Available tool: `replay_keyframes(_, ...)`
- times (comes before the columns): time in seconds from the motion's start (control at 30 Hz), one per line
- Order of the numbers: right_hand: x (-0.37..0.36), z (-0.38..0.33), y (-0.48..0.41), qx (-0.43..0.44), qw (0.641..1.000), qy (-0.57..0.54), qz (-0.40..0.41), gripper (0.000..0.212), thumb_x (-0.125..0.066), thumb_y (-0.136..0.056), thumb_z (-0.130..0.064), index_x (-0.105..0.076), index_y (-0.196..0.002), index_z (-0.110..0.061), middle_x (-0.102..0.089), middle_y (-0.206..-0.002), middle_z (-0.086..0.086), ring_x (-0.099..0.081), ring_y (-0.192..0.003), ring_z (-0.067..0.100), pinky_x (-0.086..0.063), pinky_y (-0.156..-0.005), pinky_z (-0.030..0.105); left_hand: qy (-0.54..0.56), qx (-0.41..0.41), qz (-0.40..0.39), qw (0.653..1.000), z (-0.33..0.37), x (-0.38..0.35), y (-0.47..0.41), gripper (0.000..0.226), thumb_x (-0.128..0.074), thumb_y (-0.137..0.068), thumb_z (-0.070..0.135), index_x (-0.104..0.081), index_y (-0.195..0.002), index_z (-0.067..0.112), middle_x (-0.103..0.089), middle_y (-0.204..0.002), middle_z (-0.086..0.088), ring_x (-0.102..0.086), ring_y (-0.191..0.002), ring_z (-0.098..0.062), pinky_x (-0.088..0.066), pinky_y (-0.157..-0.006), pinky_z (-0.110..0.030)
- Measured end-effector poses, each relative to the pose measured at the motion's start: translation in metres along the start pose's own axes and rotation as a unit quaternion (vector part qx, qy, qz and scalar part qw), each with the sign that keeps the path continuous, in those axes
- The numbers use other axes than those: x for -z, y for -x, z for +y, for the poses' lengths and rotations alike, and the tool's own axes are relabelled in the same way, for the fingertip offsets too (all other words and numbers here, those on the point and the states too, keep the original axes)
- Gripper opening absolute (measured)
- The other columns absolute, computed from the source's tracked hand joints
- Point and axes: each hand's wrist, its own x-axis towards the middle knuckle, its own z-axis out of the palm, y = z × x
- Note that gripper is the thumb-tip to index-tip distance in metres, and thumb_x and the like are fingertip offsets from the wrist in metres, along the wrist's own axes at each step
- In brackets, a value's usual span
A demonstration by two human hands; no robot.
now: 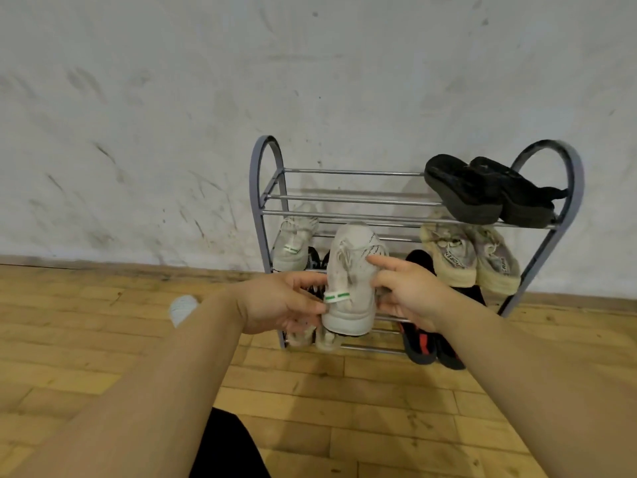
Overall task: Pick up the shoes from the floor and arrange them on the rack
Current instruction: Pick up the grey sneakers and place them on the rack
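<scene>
I hold a white sneaker point(351, 281) with a green heel tab in front of the grey metal shoe rack point(344, 201), toe pointing at the rack's middle tier. My left hand point(289, 305) grips its left side and my right hand point(406, 294) grips its right side. Its matching white sneaker point(293, 246) sits on the middle tier at the left. A beige pair point(468, 257) lies on the same tier at the right. Black slippers point(489, 191) rest on the top tier at the right. Black-and-red shoes point(427, 343) sit on the bottom tier.
The rack stands against a scuffed white wall point(172, 115) on a wooden floor point(344, 391). A small pale object point(182, 308) lies on the floor left of the rack. Part of another light shoe point(327, 339) shows low on the rack behind the held sneaker.
</scene>
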Motion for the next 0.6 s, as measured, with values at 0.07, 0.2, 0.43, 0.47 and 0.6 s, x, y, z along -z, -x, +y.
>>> replay_keyframes(0.07, -0.004, 0.001, -0.024, 0.020, 0.999, 0.005, 0.027, 0.059, -0.063, -0.091, -0.012, -0.053, -0.146, -0.031, -0.065, -0.132, 0.005, -0.068, -0.101, 0.026, -0.056, -0.099, 0.050, 0.000, -0.007, 0.064, 0.998, -0.002, 0.005, -0.021, 0.046, -0.070, -0.092, 0.004, -0.064, -0.131, 0.028, -0.073, -0.103, -0.007, -0.068, -0.091, -0.019, -0.051, -0.077, -0.031)
replay_keyframes(0.2, -0.012, 0.006, -0.069, 0.069, 0.994, 0.053, 0.071, 0.058, -0.059, -0.098, -0.012, -0.046, -0.153, -0.027, -0.055, -0.144, 0.000, -0.064, -0.112, 0.018, -0.056, -0.099, 0.043, 0.001, -0.024, 0.168, 0.985, -0.003, 0.016, -0.062, 0.047, -0.072, -0.093, 0.012, -0.061, -0.136, 0.029, -0.067, -0.128, -0.002, -0.066, -0.112, -0.020, -0.052, -0.093, -0.037)
replay_keyframes(0.43, -0.027, 0.002, -0.142, 0.110, 0.982, 0.057, 0.139, 0.049, -0.051, -0.101, -0.014, -0.051, -0.148, -0.026, -0.062, -0.140, 0.002, -0.063, -0.115, 0.017, -0.056, -0.098, 0.041, -0.021, -0.110, 0.254, 0.961, -0.003, 0.029, -0.106, 0.062, -0.062, -0.096, -0.003, -0.045, -0.149, 0.025, -0.065, -0.111, 0.026, -0.063, -0.108, 0.004, -0.049, -0.088, -0.017)
replay_keyframes(0.47, -0.028, 0.000, -0.151, 0.117, 0.981, 0.060, 0.146, 0.043, -0.052, -0.102, -0.016, -0.055, -0.143, -0.026, -0.066, -0.132, 0.003, -0.066, -0.108, 0.015, -0.057, -0.095, 0.039, -0.050, -0.115, 0.267, 0.955, -0.002, 0.032, -0.109, 0.064, -0.062, -0.096, 0.000, -0.041, -0.152, 0.025, -0.061, -0.119, 0.024, -0.060, -0.116, 0.000, -0.045, -0.089, -0.012)
replay_keyframes(0.6, -0.033, 0.002, -0.168, 0.124, 0.966, 0.186, 0.128, 0.052, -0.056, -0.103, -0.038, -0.046, -0.151, -0.024, -0.057, -0.140, 0.002, -0.056, -0.123, 0.019, -0.042, -0.096, 0.028, -0.261, -0.091, 0.398, 0.875, -0.013, 0.054, -0.116, 0.061, -0.058, -0.096, 0.015, -0.041, -0.153, 0.029, -0.045, -0.151, 0.005, -0.047, -0.138, -0.023, -0.042, -0.107, -0.030)
